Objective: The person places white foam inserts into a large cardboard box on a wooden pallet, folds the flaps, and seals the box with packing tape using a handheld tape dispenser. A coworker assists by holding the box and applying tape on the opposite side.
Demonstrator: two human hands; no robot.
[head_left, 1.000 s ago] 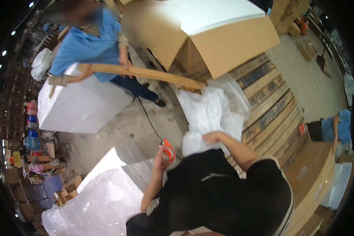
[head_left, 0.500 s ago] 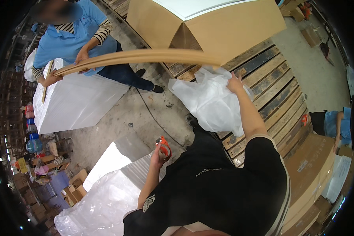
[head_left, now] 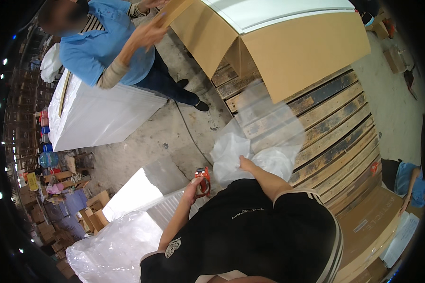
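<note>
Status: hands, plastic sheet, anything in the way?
Left hand: holding orange tape dispenser. Right hand: on translucent sheet, loosely bunched. Large carton beyond, flaps spread above pallet.

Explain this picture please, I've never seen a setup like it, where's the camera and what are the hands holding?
There's no machine here, just a person working bare-handed. The view comes from the left of two fisheye cameras worn on that person's head, looking down, so straight edges bend. The left hand has a red tape dispenser in its grip. The right hand touches a translucent sheet; how firmly is hard to tell. Beyond the sheet is a wooden pallet, where a large cardboard box sits.
</note>
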